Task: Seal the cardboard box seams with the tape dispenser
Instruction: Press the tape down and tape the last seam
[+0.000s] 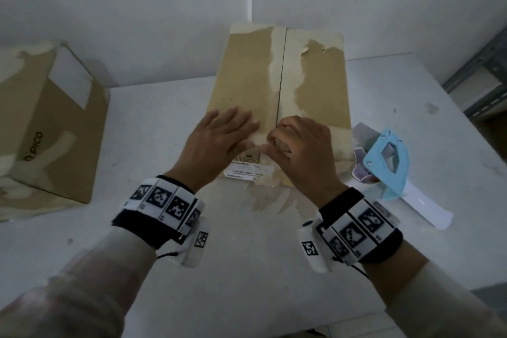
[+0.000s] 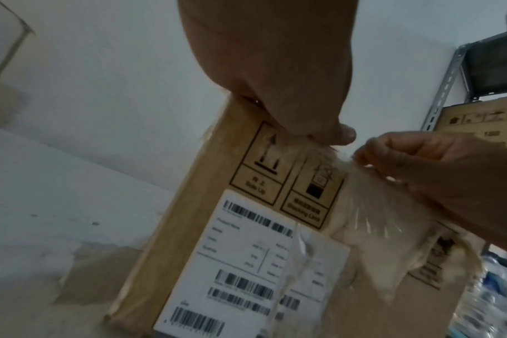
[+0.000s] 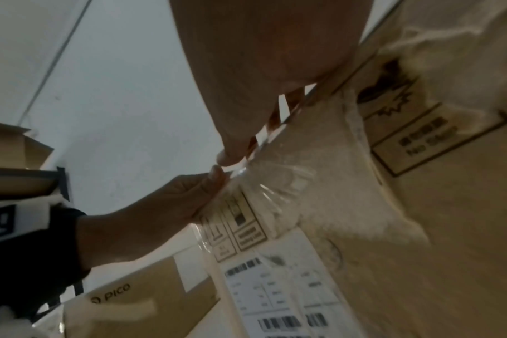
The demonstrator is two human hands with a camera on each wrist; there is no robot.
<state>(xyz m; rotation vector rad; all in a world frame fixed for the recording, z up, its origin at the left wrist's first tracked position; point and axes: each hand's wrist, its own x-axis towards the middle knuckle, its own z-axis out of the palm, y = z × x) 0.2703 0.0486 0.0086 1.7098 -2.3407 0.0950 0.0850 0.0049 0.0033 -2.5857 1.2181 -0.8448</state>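
A tall cardboard box (image 1: 247, 77) stands on the white table, its top seam (image 1: 281, 85) running away from me. My left hand (image 1: 219, 137) lies flat on the box top left of the seam, fingers straight, thumb (image 2: 342, 135) pressing at the front edge. My right hand (image 1: 299, 145) is curled at the seam's near end and pinches a strip of clear tape (image 2: 385, 205) that hangs crumpled over the front face and its labels (image 2: 255, 258). In the right wrist view the tape (image 3: 275, 183) stretches between both thumbs. The blue tape dispenser (image 1: 384, 162) lies on the table right of the box, untouched.
A second cardboard box marked PICO (image 1: 49, 123) lies at the left of the table (image 1: 247, 269). A white paper strip (image 1: 428, 208) lies under the dispenser. A grey metal shelf (image 1: 482, 74) stands at the far right. A white wall is right behind the box.
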